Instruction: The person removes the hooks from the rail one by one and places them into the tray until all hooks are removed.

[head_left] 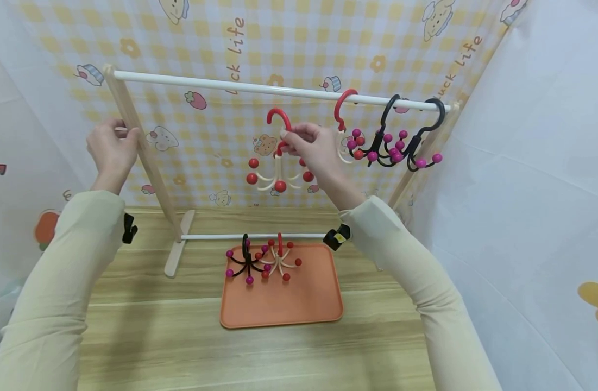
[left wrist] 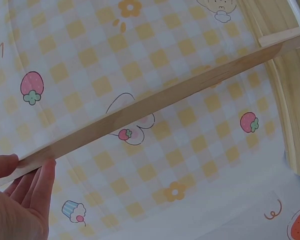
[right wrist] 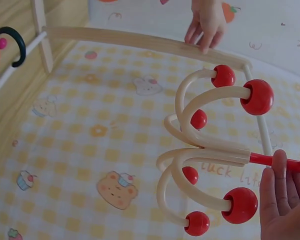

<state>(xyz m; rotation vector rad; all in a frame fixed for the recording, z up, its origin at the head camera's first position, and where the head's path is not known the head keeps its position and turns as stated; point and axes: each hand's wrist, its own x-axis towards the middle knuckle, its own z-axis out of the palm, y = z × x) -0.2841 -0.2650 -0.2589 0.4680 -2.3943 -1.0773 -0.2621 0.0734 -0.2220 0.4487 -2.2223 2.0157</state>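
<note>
While the right hand (head_left: 318, 146) pinches its red neck between thumb and fingers, the held hanger (head_left: 278, 165) hangs in the air just below the white rail (head_left: 220, 85) as seen from the head, apart from it. Its long axis stands close to upright: the hook points to 12 o'clock, its free tip turned down on the 9 o'clock side, and the cream prongs run to 6 o'clock before curling out and up to red balls. From the right wrist, the same axis lies roughly along 9 to 3 o'clock, neck toward 3.

At 9 o'clock of this item, the left hand (head_left: 114, 149) grips the wooden post (head_left: 152, 174), thumb on one side and fingers on the other; the post slants from 11 to 5 o'clock.

On the rail, a red-hooked hanger (head_left: 346, 103) is noted at 2 o'clock of the held item, with a first black hanger (head_left: 377, 142) and a second black hanger (head_left: 413, 144) near 3.

At 6 o'clock, an orange tray (head_left: 303, 304) rests on the tabletop (head_left: 279, 358). It bears a third black hanger (head_left: 248, 260) at its 10 o'clock and a cream hanger (head_left: 279, 259) at its 12, both hooks pointing to 12.
</note>
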